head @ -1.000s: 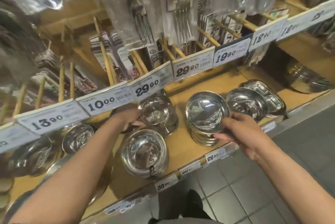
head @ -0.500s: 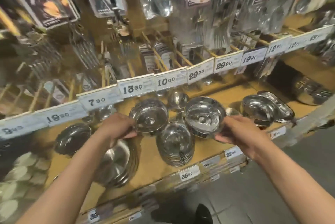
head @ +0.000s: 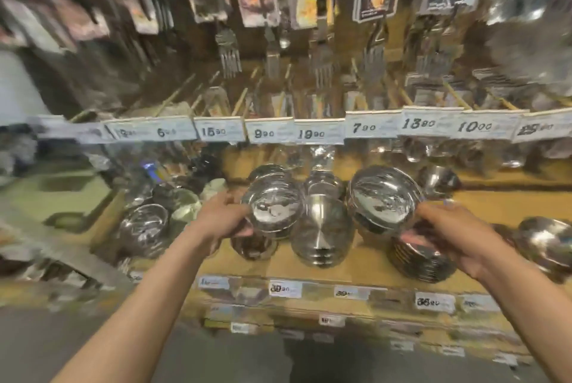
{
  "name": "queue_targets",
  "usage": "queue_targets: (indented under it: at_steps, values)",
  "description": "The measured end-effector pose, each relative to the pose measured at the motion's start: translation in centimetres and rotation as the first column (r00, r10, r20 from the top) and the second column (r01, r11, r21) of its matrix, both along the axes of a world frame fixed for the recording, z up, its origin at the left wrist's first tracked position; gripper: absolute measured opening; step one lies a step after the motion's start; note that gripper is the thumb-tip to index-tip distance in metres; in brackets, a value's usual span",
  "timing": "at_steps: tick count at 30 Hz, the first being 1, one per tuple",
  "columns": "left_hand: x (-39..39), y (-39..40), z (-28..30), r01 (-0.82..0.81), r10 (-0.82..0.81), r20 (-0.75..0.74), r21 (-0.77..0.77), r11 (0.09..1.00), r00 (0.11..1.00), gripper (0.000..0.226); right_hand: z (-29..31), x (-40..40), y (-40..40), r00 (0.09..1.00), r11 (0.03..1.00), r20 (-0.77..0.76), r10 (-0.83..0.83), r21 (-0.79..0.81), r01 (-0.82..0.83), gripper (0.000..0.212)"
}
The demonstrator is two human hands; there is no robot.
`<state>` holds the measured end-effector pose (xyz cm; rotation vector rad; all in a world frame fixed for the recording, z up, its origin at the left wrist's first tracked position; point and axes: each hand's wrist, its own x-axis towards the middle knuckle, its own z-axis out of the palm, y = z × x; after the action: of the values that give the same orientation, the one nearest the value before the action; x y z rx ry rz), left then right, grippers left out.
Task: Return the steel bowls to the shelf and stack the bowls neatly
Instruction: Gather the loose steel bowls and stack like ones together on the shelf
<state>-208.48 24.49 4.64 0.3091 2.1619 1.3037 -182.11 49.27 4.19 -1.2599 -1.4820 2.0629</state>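
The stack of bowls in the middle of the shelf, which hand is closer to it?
Left. The left hand holds a bowl just beside the middle stack; the right hand holds its bowl farther off.

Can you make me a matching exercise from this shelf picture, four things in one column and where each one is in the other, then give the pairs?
Things
1. left hand
2. right hand
3. stack of bowls
4. price tags

Places
A. on the rail above the bowls
B. gripping the larger bowl
C. standing on the shelf between the hands
D. gripping the smaller bowl

Pairs: 1-D, 2-B, 3-C, 4-A
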Motion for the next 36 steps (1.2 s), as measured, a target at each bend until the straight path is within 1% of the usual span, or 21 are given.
queue_targets:
  at_steps: [1,3,4,5,8,10,12,14,16,19,21,22,24,28,31,34,36]
  values:
    - [-0.1,-1.6,-0.1,-0.034,0.034,0.003,-0.005,0.999,0.999,0.019,-0.1,-0.8,-0.6,1.000,1.000,0.008,0.025,0.003,-0.025,0.017]
    - [-0.7,-4.0,-0.3,-0.106,0.106,0.010,-0.014,0.994,0.994,0.022,-0.4,-2.1,-2.0,0.996,0.996,-0.029,0.088,0.008,-0.088,0.036]
    - [-1.2,-4.7,-0.6,-0.137,0.137,0.015,-0.018,0.990,0.990,0.021,-0.5,-2.6,-2.7,0.992,0.993,-0.045,0.115,0.010,-0.114,0.040]
    - [-1.9,-5.1,-0.9,-0.161,0.161,0.008,-0.030,0.987,0.987,0.019,-0.8,-3.1,-3.3,0.991,0.992,-0.046,0.127,0.009,-0.127,0.037]
    - [-3.8,-5.3,-2.9,-0.178,0.178,-0.015,-0.093,0.980,0.984,0.015,-1.7,-4.1,-4.6,0.995,0.995,-0.032,0.095,-0.036,-0.096,0.014]
    - [-4.8,-4.8,-4.6,-0.161,0.163,0.008,-0.114,0.980,0.987,0.014,-2.3,-4.9,-5.2,0.994,0.993,-0.016,0.108,-0.041,-0.109,0.014]
    - [-5.9,-4.3,-6.6,-0.132,0.136,0.013,-0.165,0.977,0.991,0.016,-2.7,-5.9,-5.6,0.992,0.992,0.035,0.122,-0.026,-0.121,0.018]
    - [-7.0,-3.8,-8.4,-0.090,0.091,-0.003,-0.206,0.974,0.996,0.018,-3.1,-7.4,-6.1,0.995,0.995,0.046,0.093,-0.030,-0.091,0.019]
    - [-8.0,-3.3,-9.8,-0.054,0.047,-0.036,-0.223,0.973,0.998,0.017,-3.3,-9.2,-6.7,0.996,0.997,0.056,0.069,-0.023,-0.068,0.019]
    - [-8.9,-2.7,-11.5,-0.043,0.012,-0.114,-0.277,0.960,0.993,0.020,-3.8,-11.3,-7.5,0.994,0.998,0.090,0.068,0.010,-0.069,0.020]
    - [-9.1,-2.4,-12.3,0.000,-0.066,-0.174,-0.354,0.935,0.983,0.024,-4.2,-12.3,-7.8,0.993,0.997,0.092,0.080,0.010,-0.082,0.023]
    - [-9.1,-2.3,-12.6,0.030,-0.114,-0.186,-0.401,0.916,0.976,0.023,-4.3,-12.7,-7.9,0.992,0.996,0.090,0.088,0.010,-0.089,0.024]
    - [-9.2,-2.0,-13.3,0.058,-0.160,-0.179,-0.471,0.880,0.971,0.029,-4.4,-13.7,-8.2,0.990,0.994,0.102,0.100,0.028,-0.103,0.026]
    - [-9.0,-1.9,-14.4,0.055,-0.177,-0.182,-0.530,0.847,0.967,0.030,-4.5,-16.1,-8.8,0.971,0.978,0.154,0.184,0.070,-0.197,0.029]
    - [-8.9,-1.7,-14.7,0.028,-0.157,-0.192,-0.544,0.839,0.969,0.028,-4.6,-18.4,-9.2,0.948,0.964,0.229,0.223,0.095,-0.249,0.026]
    - [-8.9,-1.6,-14.7,0.023,-0.149,-0.187,-0.546,0.837,0.971,0.025,-4.7,-20.5,-9.5,0.907,0.936,0.312,0.282,0.117,-0.331,0.023]
    - [-9.0,-1.7,-14.8,0.032,-0.151,-0.184,-0.528,0.848,0.971,0.030,-5.0,-21.8,-9.6,0.868,0.900,0.369,0.332,0.152,-0.408,0.025]
